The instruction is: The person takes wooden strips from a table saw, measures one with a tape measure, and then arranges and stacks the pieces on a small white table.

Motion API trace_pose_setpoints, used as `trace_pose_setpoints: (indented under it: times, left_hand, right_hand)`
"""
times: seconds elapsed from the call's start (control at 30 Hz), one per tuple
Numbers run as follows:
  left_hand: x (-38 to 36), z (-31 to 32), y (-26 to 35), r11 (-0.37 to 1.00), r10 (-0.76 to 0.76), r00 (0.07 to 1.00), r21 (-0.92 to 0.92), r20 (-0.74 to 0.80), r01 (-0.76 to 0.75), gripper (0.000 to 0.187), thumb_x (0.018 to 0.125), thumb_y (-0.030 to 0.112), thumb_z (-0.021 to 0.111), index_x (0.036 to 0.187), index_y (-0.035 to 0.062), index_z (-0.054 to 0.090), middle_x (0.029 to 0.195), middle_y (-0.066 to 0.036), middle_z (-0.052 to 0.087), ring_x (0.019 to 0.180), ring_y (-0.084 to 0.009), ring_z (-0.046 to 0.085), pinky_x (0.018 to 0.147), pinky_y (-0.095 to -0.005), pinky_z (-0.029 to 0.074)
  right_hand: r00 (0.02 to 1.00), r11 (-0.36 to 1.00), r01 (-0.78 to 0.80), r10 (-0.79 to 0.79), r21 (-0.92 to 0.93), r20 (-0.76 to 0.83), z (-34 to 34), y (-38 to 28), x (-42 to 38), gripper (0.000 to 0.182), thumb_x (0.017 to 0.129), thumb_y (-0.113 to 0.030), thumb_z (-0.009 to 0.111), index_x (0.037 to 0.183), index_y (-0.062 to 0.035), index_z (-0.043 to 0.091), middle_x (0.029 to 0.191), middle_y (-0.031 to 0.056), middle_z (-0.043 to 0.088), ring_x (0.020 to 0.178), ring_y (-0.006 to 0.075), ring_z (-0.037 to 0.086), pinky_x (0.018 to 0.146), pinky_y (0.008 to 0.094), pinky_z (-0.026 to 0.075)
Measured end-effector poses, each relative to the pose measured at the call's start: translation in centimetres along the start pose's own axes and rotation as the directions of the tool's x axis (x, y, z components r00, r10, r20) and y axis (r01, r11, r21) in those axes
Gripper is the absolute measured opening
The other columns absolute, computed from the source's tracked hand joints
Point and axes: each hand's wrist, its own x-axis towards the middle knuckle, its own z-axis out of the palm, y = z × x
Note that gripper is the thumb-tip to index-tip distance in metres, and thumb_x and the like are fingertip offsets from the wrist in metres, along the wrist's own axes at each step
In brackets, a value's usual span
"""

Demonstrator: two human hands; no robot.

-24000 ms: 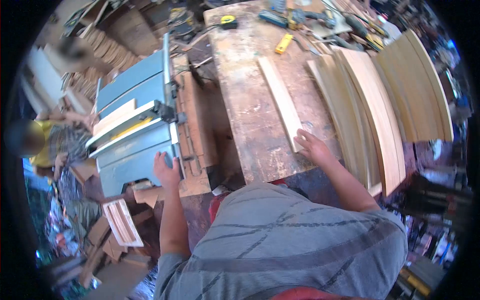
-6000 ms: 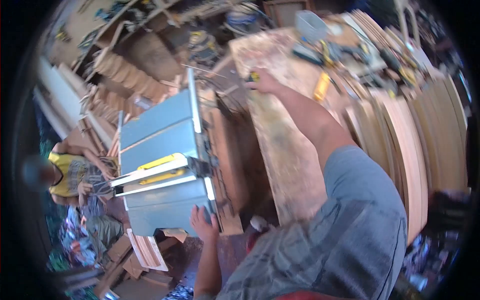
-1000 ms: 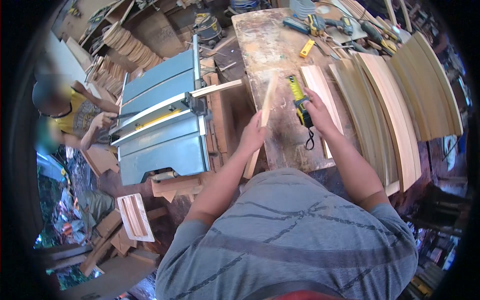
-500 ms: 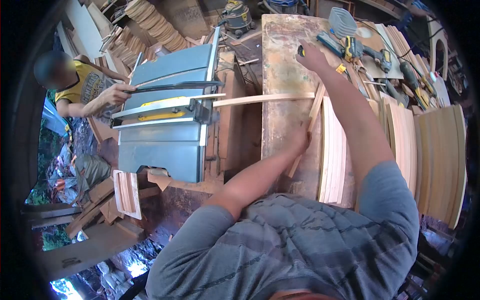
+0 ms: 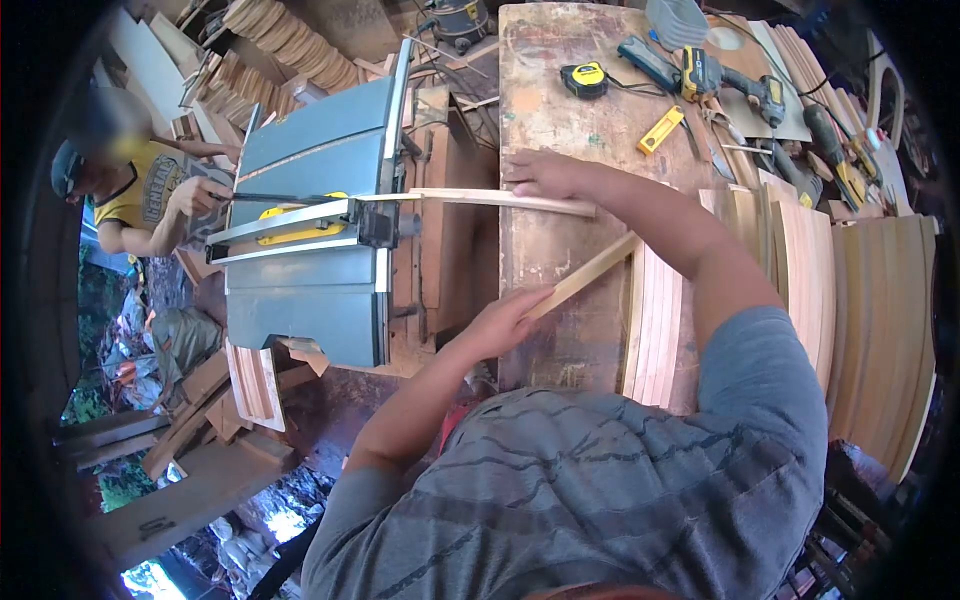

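My left hand (image 5: 515,318) is closed around one end of a narrow wooden strip (image 5: 585,277), which slants up and right toward a stack of pale strips (image 5: 655,330). My right hand (image 5: 545,175) reaches across the bench with its fingers stretched out, overlapping a second wooden strip (image 5: 455,195). That strip spans from the table saw (image 5: 310,280) onto the workbench (image 5: 540,120). Above my right hand, a yellow and black tape measure (image 5: 584,79) rests on the bench.
Across the saw stands a person in a yellow top (image 5: 160,185), a hand near the fence. A cordless drill (image 5: 735,85), a yellow tool (image 5: 661,130) and a plastic container (image 5: 676,24) lie at the back right. Curved wooden boards (image 5: 880,330) stand at the right.
My right hand has let go of the tape measure and come down to the strip by the saw. My left hand has moved left with its strip, and the view has shifted.
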Motion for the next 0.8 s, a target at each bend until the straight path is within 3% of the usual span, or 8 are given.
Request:
trace_pose_setpoints:
  times: [0.07,0.13,0.23,0.3,0.37,0.4,0.6,0.8]
  left_hand:
    - [-2.8,-0.8,1.0,0.991,-0.117,0.985,-0.054,0.125,0.124,0.057,0.089,0.001,0.058,0.144,0.0095,0.048,0.131,-0.021,0.059,0.116,-0.0398,0.058,0.102,-0.0423,0.046]
    - [-5.7,-1.7,1.4,0.994,-0.079,0.99,-0.066,0.116,0.087,0.056,0.089,0.0,0.058,0.144,0.0079,0.049,0.13,-0.021,0.058,0.116,-0.0381,0.059,0.102,-0.0414,0.047]
    - [-10.9,-2.2,2.0,0.946,-0.25,0.964,-0.187,0.096,0.264,0.053,0.091,-0.002,0.055,0.143,0.0046,0.049,0.13,-0.016,0.06,0.114,-0.0284,0.061,0.099,-0.0368,0.048]
    - [-14.9,-1.1,0.5,0.813,-0.348,0.937,-0.493,0.015,0.31,0.053,0.092,-0.003,0.052,0.144,0.0029,0.047,0.128,-0.009,0.061,0.111,-0.0168,0.06,0.094,-0.031,0.048]
    - [-17.4,-1.1,1.4,0.743,-0.405,0.914,-0.583,-0.002,0.328,0.054,0.092,-0.004,0.052,0.145,0.0031,0.046,0.127,-0.008,0.06,0.11,-0.0143,0.059,0.092,-0.0292,0.048]
    - [-18.4,-1.3,1.9,0.666,-0.462,0.887,-0.664,-0.009,0.34,0.055,0.093,-0.004,0.051,0.146,0.0034,0.044,0.127,-0.006,0.06,0.109,-0.0118,0.057,0.09,-0.0274,0.048]
    - [-20.4,0.0,1.6,0.679,-0.516,0.829,-0.694,-0.217,0.241,0.06,0.09,-0.007,0.051,0.149,0.0027,0.041,0.125,-0.009,0.06,0.089,-0.0128,0.062,0.075,-0.0261,0.052]
    - [-15.4,0.2,1.0,0.721,-0.489,0.763,-0.689,-0.423,0.08,0.055,0.093,-0.007,0.049,0.148,0.0004,0.042,0.123,-0.009,0.061,0.091,-0.0121,0.062,0.076,-0.0252,0.052]
  right_hand:
    - [1.0,0.999,0.003,-0.004,-0.049,-0.023,-0.6,-0.9,-0.7,0.036,0.098,-0.035,0.056,0.126,-0.0139,0.065,0.135,0.0157,0.059,0.129,0.0363,0.051,0.108,0.0443,0.043]
    - [0.97,0.98,-0.185,0.193,-0.071,0.146,-2.8,-3.1,-0.9,0.032,0.096,-0.031,0.056,0.121,-0.0129,0.067,0.128,0.0157,0.06,0.123,0.0346,0.054,0.105,0.0444,0.045]
    - [0.99,0.988,-0.112,0.101,-0.11,-0.103,0.2,-7.6,-3.0,0.033,0.096,-0.022,0.049,0.126,-0.0195,0.063,0.118,0.0155,0.06,0.115,0.0333,0.059,0.096,0.0452,0.051]
    - [0.985,0.974,-0.12,0.093,-0.19,-0.146,0.8,-9.1,-3.6,0.034,0.097,-0.021,0.048,0.128,-0.0211,0.062,0.119,0.0156,0.06,0.113,0.0332,0.06,0.095,0.0454,0.052]
    - [0.93,0.927,-0.333,0.353,-0.17,0.102,-0.3,-10.8,-3.2,0.035,0.097,-0.019,0.05,0.131,-0.0197,0.059,0.12,0.0169,0.06,0.112,0.0341,0.061,0.092,0.045,0.053]
    - [0.931,0.927,-0.333,0.353,-0.174,0.097,0.0,-11.4,-3.6,0.035,0.097,-0.019,0.05,0.131,-0.0197,0.059,0.12,0.0169,0.06,0.112,0.0341,0.061,0.092,0.045,0.053]
    - [0.858,0.857,-0.514,0.513,0.043,0.028,2.9,-15.5,-5.6,0.046,0.093,-0.026,0.061,0.135,-0.0092,0.05,0.106,0.0224,0.063,0.101,0.0412,0.064,0.089,0.0488,0.051]
    - [0.688,0.632,-0.655,0.726,0.414,-0.021,6.3,-20.3,-10.8,0.054,0.096,-0.016,0.056,0.146,-0.0064,0.038,0.122,0.0258,0.061,0.102,0.0409,0.065,0.089,0.0494,0.051]
